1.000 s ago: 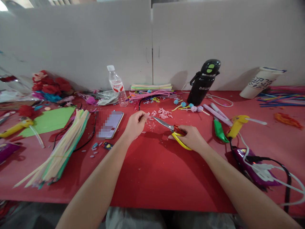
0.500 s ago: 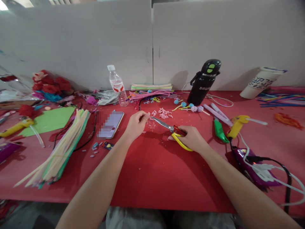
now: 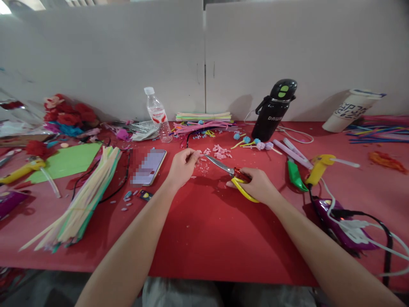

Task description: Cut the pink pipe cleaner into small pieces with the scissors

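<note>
My left hand [image 3: 182, 167] is closed in a pinch on a small pink piece [image 3: 198, 153], which shows just past the fingertips. My right hand [image 3: 259, 184] grips a pair of scissors [image 3: 220, 164] with red and yellow handles. Their blades point left, and the tips reach close to the pinched piece. Whether the blades touch it I cannot tell. Just beyond the tips lies a pile of short pink cut pieces [image 3: 221, 152], with fine crumbs on the red table [image 3: 204, 238] below it.
On the left are a phone [image 3: 149, 167] and a bundle of pale fuzzy stems [image 3: 79, 204]. A plastic bottle [image 3: 158, 115] and a black flask [image 3: 274, 111] stand behind. At right lie a yellow glue gun [image 3: 319, 168], a green object [image 3: 295, 175] and a purple power strip [image 3: 341, 226] with cables.
The scissors and my right hand have shifted very slightly to the right. My left hand stays almost in place, its pinch unchanged.
</note>
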The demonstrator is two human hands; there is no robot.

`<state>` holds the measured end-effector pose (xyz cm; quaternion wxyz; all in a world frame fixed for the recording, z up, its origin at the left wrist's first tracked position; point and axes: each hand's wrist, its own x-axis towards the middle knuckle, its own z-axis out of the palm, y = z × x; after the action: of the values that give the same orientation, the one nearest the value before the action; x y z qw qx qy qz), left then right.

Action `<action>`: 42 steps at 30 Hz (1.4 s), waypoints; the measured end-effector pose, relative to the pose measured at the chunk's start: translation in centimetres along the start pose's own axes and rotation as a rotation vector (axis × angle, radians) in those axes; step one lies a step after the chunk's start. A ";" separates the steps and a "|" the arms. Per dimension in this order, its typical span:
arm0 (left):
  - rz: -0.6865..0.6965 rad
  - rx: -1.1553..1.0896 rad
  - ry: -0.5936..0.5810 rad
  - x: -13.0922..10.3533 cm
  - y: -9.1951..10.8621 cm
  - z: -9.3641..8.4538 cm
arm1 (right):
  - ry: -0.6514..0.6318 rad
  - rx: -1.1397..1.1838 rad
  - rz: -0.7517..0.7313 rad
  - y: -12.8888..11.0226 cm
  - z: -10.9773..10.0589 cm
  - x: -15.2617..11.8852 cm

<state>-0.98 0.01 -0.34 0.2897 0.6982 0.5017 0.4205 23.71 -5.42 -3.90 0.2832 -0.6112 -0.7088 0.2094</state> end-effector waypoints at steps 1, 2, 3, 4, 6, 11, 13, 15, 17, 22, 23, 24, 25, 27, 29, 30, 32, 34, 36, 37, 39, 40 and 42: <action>0.000 -0.003 -0.002 0.0 0.0 0.0 | -0.002 0.001 0.001 0.0 0.0 0.0; 0.001 -0.003 -0.002 0.0 -0.1 0.0 | -0.004 0.002 0.000 0.1 0.1 0.0; 0.003 -0.001 -0.003 0.0 -0.1 0.0 | -0.011 0.003 -0.002 0.1 0.1 0.0; 0.006 0.003 -0.003 0.0 -0.2 0.0 | -0.017 0.003 -0.004 0.2 0.1 0.0; 0.012 0.012 -0.003 -0.1 -0.2 0.1 | -0.022 -0.001 -0.012 0.2 0.1 0.0; 0.017 0.026 -0.008 -0.2 0.0 0.0 | -0.023 -0.020 -0.029 0.2 -0.1 0.0; 0.020 0.032 -0.014 -0.2 0.0 0.0 | -0.023 -0.022 -0.033 0.2 -0.1 0.0; 0.025 0.038 -0.019 -0.1 0.1 0.0 | -0.026 -0.022 -0.037 0.2 -0.1 0.0; 0.032 0.040 -0.022 -0.1 0.1 0.0 | -0.027 -0.024 -0.042 0.2 -0.1 0.0; 0.037 0.048 -0.014 -0.2 0.2 0.0 | -0.019 -0.037 -0.044 0.1 -0.1 0.0; 0.036 0.050 -0.014 -0.2 0.2 -0.1 | -0.018 -0.038 -0.042 0.1 -0.1 0.0; 0.036 0.050 -0.014 -0.2 0.2 -0.1 | -0.022 -0.037 -0.042 0.1 -0.1 0.0; 0.037 0.050 -0.015 -0.2 0.2 -0.1 | -0.023 -0.035 -0.041 0.1 -0.1 0.0; 0.040 0.048 -0.013 -0.2 0.2 -0.1 | -0.026 -0.031 -0.039 0.2 -0.1 0.0; 0.039 0.052 -0.010 -0.2 0.2 -0.1 | -0.024 -0.031 -0.040 0.2 -0.1 0.1; 0.037 0.056 -0.010 -0.2 0.2 -0.1 | -0.023 -0.031 -0.041 0.2 -0.1 0.1; 0.036 0.065 -0.009 -0.2 0.2 -0.1 | -0.026 -0.035 -0.042 0.1 -0.2 0.1; 0.045 0.069 -0.011 -0.1 0.2 -0.1 | -0.029 -0.037 -0.041 0.0 -0.2 0.1; 0.058 0.070 -0.008 -0.1 0.2 -0.1 | -0.026 -0.037 -0.040 0.0 -0.3 0.1; 0.061 0.070 -0.007 -0.1 0.2 -0.1 | -0.024 -0.037 -0.040 0.0 -0.2 0.1; 0.056 0.068 -0.008 -0.2 0.2 -0.1 | -0.021 -0.037 -0.042 0.0 -0.2 0.1; 0.051 0.065 -0.010 -0.2 0.2 -0.1 | -0.024 -0.035 -0.043 0.0 -0.2 0.1; 0.043 0.062 -0.013 -0.2 0.2 0.0 | -0.023 -0.033 -0.037 0.0 -0.1 0.2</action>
<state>-0.94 -0.22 -0.24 0.2621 0.7203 0.4974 0.4064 23.77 -5.25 -3.77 0.2689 -0.6000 -0.7266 0.1995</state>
